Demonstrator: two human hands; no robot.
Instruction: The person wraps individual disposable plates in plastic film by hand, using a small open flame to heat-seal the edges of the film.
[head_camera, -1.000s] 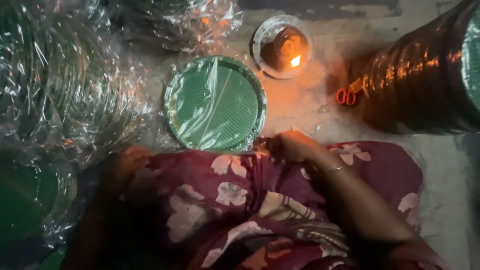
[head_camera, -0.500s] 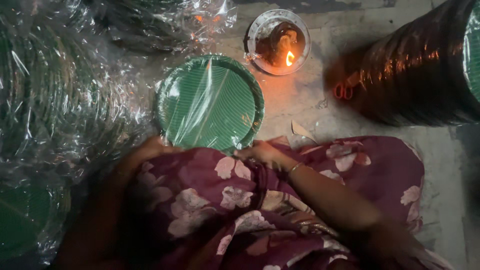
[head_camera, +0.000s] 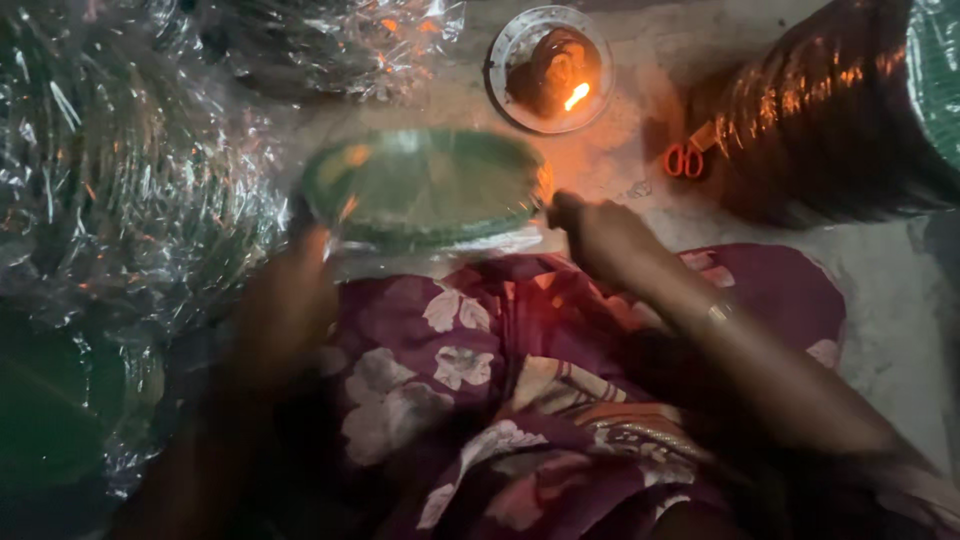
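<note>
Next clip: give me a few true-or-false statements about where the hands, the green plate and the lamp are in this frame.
1. Both hands grip the round green plate wrapped in clear film: true, left hand at its left edge, right hand at its right.
2. The small round lamp dish is unlit: false, a flame burns in it.
3. Orange-handled scissors lie on the floor right of the lamp: true.
4. The plate lies flat on the floral cloth: false, it is raised and tilted beyond the cloth.
</note>
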